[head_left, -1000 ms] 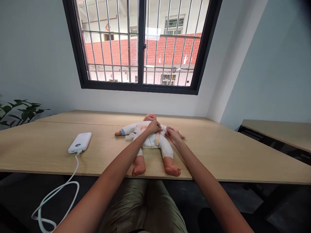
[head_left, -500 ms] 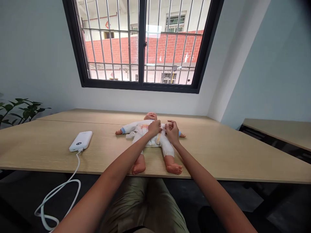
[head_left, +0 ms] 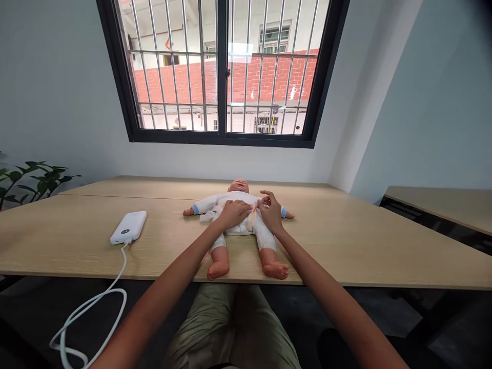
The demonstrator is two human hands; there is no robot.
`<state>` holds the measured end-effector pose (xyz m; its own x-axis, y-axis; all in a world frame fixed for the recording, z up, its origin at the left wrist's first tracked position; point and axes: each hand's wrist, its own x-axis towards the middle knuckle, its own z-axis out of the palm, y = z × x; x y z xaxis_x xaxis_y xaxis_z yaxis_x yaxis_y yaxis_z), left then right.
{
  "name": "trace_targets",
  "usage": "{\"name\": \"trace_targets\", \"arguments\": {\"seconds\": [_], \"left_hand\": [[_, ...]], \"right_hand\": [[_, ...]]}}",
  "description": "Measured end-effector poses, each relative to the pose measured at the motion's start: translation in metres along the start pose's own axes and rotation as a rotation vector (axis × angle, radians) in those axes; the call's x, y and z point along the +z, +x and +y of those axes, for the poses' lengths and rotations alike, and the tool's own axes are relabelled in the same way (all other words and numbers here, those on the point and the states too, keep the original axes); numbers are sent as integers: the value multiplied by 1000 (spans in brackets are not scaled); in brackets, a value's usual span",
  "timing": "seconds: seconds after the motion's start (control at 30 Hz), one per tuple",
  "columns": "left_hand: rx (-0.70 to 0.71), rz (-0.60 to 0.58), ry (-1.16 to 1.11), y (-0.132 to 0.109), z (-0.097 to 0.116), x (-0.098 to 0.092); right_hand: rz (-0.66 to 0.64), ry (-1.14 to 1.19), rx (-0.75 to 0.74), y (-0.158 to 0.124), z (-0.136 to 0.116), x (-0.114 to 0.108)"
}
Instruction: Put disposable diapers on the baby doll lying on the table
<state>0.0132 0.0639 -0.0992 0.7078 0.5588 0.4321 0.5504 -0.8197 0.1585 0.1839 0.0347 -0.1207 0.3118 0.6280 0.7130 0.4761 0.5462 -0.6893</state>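
A baby doll (head_left: pixel 238 185) lies on its back on the table, head toward the window and bare feet at the near edge. It wears a white outfit (head_left: pixel 265 237) with blue cuffs and a coloured print on the front. My left hand (head_left: pixel 232 213) rests across the doll's belly, fingers stretched out toward the right over the cloth. Just beside it, my right hand (head_left: pixel 270 209) is at the front of the outfit, thumb and fingertips pinched on its cloth with another finger raised. The exact bit of cloth between them is too small to make out.
A white power bank (head_left: pixel 128 227) lies left on the wooden table (head_left: pixel 346 241), its white cable (head_left: pixel 119 266) hanging over the front edge in loops. Behind are a plant (head_left: pixel 42 179) at far left and a barred window (head_left: pixel 223 77). Another table (head_left: pixel 442 205) stands at right.
My left hand has gone from curled fingers near the doll's chest to lying flatter and a little lower left on its belly. My right hand has shifted slightly left. The view has tilted slightly.
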Motion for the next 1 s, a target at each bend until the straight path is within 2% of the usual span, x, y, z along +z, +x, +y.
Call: {"name": "trace_targets", "arguments": {"seconds": [0.07,0.17,0.27,0.37,0.47,0.53,0.63,0.7,0.87,1.0], "left_hand": [[56,-101,52,-2,0,0],[97,-184,92,-3,0,0],[93,-233,100,-2,2,2],[87,-234,102,-1,4,6],[98,-157,20,-2,3,9],[92,-36,-147,-2,1,9],[-57,233,-445,0,-6,9],[-171,360,-559,3,-14,10],[-235,414,-713,10,-33,17],[-201,387,-805,10,-37,20]], "right_hand": [[12,11,9,1,1,-1],[31,39,11,3,2,-1],[2,67,14,4,2,2],[-104,24,25,5,-1,8],[-214,-48,15,6,-2,12],[-232,-60,6,5,-1,14],[-258,-72,11,4,2,15],[-304,-61,32,2,4,16],[-395,140,93,-3,2,19],[-345,252,98,-3,-3,19]]}}
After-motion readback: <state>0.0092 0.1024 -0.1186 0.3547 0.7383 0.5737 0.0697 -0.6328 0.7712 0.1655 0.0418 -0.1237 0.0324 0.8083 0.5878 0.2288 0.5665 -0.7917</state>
